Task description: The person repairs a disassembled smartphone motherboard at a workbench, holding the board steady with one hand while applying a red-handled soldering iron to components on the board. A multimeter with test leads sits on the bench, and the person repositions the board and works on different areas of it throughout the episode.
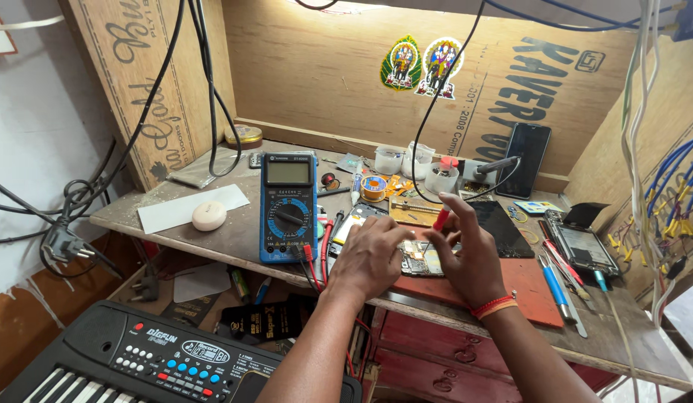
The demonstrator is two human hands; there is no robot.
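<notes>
In the head view, the person is leaning both hands over an opened phone that is lying on a red mat near the front edge of the workbench. The left hand is resting with curled fingers on the phone's left end, pressing it down rather than closing around it. The right hand is pinching a red probe between thumb and fingers, its tip pointing down at the phone's exposed board. A blue multimeter is lying just left of the left hand, its red and black leads trailing from its lower edge. A dark phone screen is lying just behind the right hand. A keyboard instrument is sitting below the bench.
</notes>
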